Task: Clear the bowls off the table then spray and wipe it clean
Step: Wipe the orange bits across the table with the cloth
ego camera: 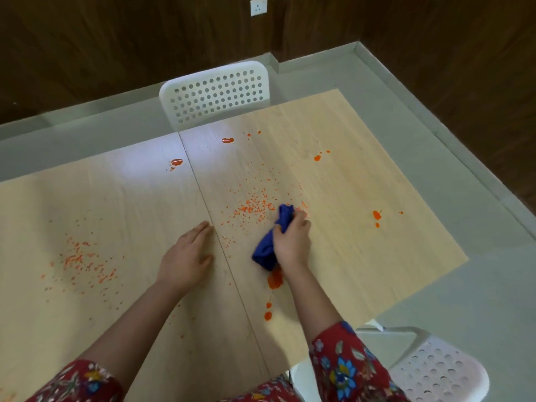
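Gripping a bunched blue cloth (271,242), right hand (291,242) pressed table (362,256) amid orange spatter (252,208); left hand (185,258) lay flat beside the cloth, fingers together.

Glossy wood-grain table (348,175), soft blue cloth (265,250), perforated plastic chair (214,94).

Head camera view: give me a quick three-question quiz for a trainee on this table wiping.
1. True or false: the table is spotless.
2. The right hand grips: A) a blue cloth B) a spray bottle C) a sponge.
3. How does the left hand lie?

Key: 1 false, orange specks and blobs dot it. 2 A. 3 flat on the table, fingers straight, holding nothing.
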